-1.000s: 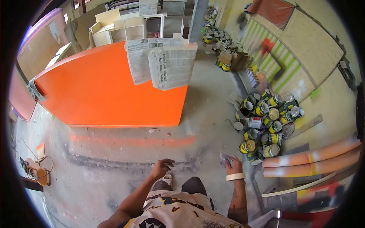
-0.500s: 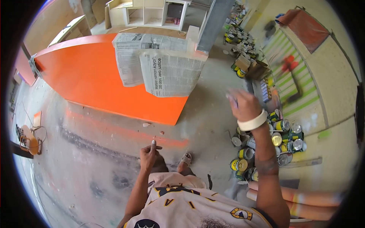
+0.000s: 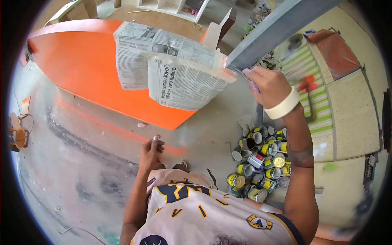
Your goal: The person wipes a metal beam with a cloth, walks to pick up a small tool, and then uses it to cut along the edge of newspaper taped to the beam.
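My right hand (image 3: 267,86) is raised at the lower end of a grey post (image 3: 281,30), with its fingers curled together. What it pinches, if anything, is hidden. A pale ring like a tape roll (image 3: 282,105) sits round that wrist. Left of the post, newspaper sheets (image 3: 183,81) cover the right part of a glossy orange panel (image 3: 90,69). Low in front of my body, my left hand (image 3: 152,151) has its thumb and fingers drawn together. Anything between them is too small to make out.
Paint cans (image 3: 267,159) crowd the floor below my right hand. Green-striped material (image 3: 312,94) and a reddish cloth (image 3: 337,55) lie at the right. An orange tool with a cord (image 3: 18,130) is at the far left. Pale shelves (image 3: 169,6) stand at the back.
My right hand has come up to the post's lower end and now looks sharper. The view has shifted and turned, so the panel appears tilted. My left hand keeps its drawn-together pose.
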Demonstrator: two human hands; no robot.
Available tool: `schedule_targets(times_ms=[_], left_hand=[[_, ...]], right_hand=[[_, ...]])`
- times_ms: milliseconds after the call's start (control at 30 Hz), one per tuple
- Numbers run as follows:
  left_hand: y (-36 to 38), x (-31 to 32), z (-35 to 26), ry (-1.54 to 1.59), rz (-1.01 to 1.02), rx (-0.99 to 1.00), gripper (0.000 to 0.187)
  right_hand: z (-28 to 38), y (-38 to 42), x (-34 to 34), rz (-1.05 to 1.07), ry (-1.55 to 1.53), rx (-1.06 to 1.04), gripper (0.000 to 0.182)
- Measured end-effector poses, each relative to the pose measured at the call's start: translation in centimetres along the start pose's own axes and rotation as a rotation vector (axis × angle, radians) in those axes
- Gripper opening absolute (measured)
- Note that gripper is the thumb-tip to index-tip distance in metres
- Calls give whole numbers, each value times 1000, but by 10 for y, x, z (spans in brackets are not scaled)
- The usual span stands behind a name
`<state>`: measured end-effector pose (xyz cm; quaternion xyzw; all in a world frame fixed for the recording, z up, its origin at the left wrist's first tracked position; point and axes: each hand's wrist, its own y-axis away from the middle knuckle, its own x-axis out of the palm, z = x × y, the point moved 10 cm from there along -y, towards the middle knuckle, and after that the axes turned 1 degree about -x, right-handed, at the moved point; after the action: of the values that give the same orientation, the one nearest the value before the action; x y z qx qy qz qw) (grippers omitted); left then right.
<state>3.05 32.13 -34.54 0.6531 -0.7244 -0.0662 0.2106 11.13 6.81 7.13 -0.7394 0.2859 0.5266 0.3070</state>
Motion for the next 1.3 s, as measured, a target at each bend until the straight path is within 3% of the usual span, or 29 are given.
schedule_targets(times_ms=[167, 700, 833, 933, 1033, 1167, 1300], left_hand=[[-24, -12, -11, 49, -52, 15, 45], [-37, 14, 3, -5, 8, 3, 53], [-34, 13, 2, -5, 11, 10, 53], [-34, 6, 13, 16, -10, -22, 53], [-29, 2, 12, 9, -37, -18, 54], [-25, -2, 19, 21, -59, -27, 52], [-26, -6, 17, 2, -43, -30, 50]], right_hand=[[3, 1, 9, 62, 28, -38, 40], [-4, 3, -25, -29, -68, 14, 36], [-11, 1, 10, 31, -124, -9, 32], [-12, 0, -13, -23, -107, 52, 31], [-15, -3, 10, 14, -184, -16, 31], [-16, -5, 1, 36, -98, 59, 33], [-5, -6, 7, 29, -53, 0, 35]])
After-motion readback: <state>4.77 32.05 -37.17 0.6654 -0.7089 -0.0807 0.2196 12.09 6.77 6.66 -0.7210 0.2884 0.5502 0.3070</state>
